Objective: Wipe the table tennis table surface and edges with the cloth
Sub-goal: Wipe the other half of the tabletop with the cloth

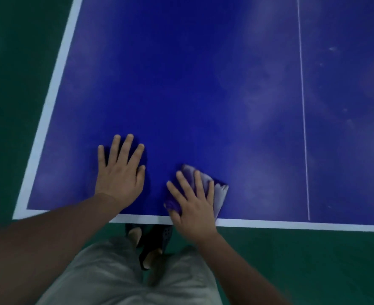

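Observation:
The blue table tennis table (192, 84) fills most of the view, with white edge lines along its left and near sides and a thin white centre line at the right. My right hand (192, 203) lies flat with straight, spread fingers on a folded purple-grey cloth (220, 192), pressing it onto the table just inside the near edge. My left hand (120, 170) rests flat on the bare blue surface to the left of the cloth, fingers spread. Pale dusty smears show on the right half of the table.
Green floor (16, 84) surrounds the table at the left and in front. My grey shorts and dark sandals (157, 241) are below the near edge. The table's near-left corner (20, 213) lies left of my left forearm.

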